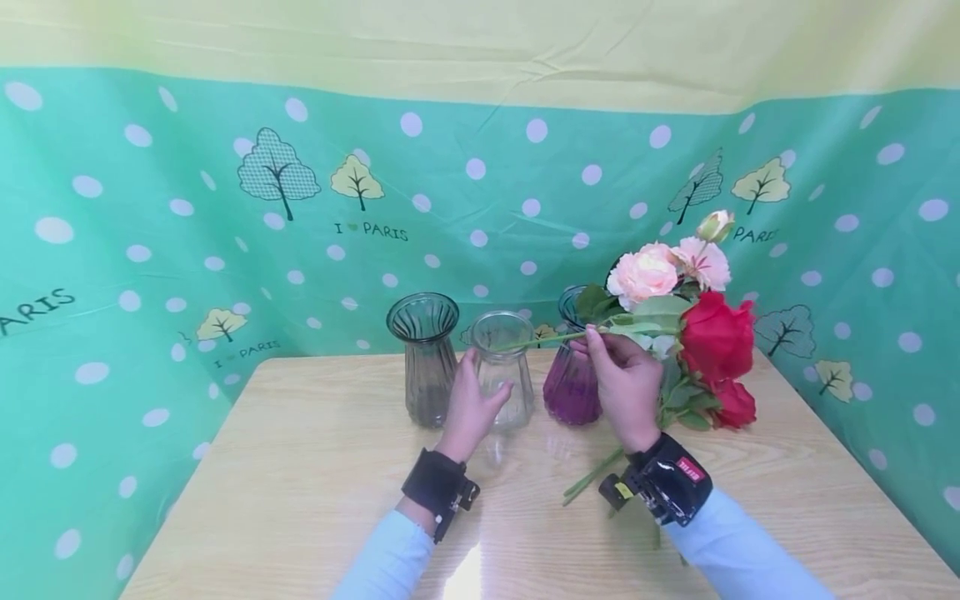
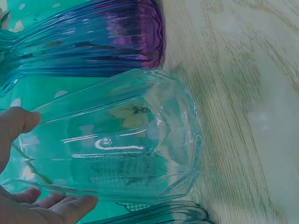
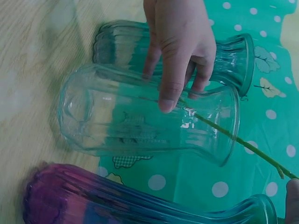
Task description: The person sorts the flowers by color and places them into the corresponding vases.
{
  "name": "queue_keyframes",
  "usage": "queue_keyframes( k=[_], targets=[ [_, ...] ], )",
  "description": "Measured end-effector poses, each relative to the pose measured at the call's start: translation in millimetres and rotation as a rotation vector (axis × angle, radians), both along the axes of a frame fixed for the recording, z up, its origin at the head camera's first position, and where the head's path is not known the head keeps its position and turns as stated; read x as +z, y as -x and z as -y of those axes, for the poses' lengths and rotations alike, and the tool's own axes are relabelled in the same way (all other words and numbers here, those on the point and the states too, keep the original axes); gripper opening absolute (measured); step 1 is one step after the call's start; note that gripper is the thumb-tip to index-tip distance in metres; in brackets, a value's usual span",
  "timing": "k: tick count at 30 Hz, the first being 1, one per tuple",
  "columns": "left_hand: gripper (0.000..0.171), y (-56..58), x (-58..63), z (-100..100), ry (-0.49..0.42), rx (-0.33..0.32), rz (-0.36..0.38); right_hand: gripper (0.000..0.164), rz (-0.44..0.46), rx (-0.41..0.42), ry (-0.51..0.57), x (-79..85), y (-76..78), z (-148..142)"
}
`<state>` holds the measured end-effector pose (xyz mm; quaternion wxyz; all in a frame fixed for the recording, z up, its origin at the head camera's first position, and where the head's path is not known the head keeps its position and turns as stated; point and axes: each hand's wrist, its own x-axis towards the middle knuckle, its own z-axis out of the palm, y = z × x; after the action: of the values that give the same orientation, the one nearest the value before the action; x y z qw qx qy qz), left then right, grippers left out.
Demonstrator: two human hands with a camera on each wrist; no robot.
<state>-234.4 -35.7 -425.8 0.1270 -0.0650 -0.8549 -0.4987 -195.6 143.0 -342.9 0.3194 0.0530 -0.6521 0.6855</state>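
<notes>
My left hand (image 1: 469, 410) holds the clear glass vase (image 1: 519, 400) at its side, thumb on one side and fingers on the other. The vase stands upright on the table. A green flower stem (image 3: 217, 126) slants through its mouth, with the tip inside the neck. My right hand (image 1: 628, 390) pinches this stem between thumb and fingers, to the right of the vase. Behind that hand are red roses (image 1: 716, 337) and pink flowers (image 1: 645, 273) with green leaves; which bloom belongs to the pinched stem I cannot tell.
A grey glass vase (image 1: 429, 367) stands close on the left of the clear one. On the right is a purple and blue vase (image 1: 572, 392), partly hidden by my right hand. Loose stems (image 1: 592, 477) extend over the wooden table (image 1: 315, 483). A dotted cloth (image 1: 450, 225) hangs behind.
</notes>
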Motion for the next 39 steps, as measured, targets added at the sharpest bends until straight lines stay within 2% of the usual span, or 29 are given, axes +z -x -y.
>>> queue_keyframes(
  k=[7, 10, 17, 22, 28, 35, 39],
  targets=[
    [0.081, 0.0, 0.9, 0.1, -0.012, -0.007, -0.015, 0.026, 0.049, -0.002, -0.120, 1.1, 9.3, 7.2],
    [0.080, 0.0, 0.8, -0.2, -0.018, -0.011, -0.018, 0.026, 0.097, 0.021, -0.161, 1.9, 12.8, 11.6],
    [0.078, 0.3, 0.4, -0.1, -0.023, -0.021, -0.019, 0.030, 0.273, 0.121, -0.268, 3.5, 17.9, 20.2],
    [0.079, -0.2, 0.6, 0.7, -0.013, -0.019, -0.009, 0.033, 0.312, 0.148, -0.308, 4.4, 20.7, 22.3],
    [0.079, 1.4, -0.6, 1.6, -0.029, -0.026, -0.014, 0.034, 0.332, 0.111, -0.308, 4.7, 23.5, 23.6],
    [0.077, 0.3, 0.7, 1.6, -0.048, -0.031, -0.013, 0.031, 0.322, 0.041, -0.250, 4.6, 23.6, 25.0],
    [0.077, -0.7, 1.0, 1.9, -0.053, -0.039, -0.031, 0.033, 0.328, 0.033, -0.307, 7.8, 28.8, 27.8]
  ],
)
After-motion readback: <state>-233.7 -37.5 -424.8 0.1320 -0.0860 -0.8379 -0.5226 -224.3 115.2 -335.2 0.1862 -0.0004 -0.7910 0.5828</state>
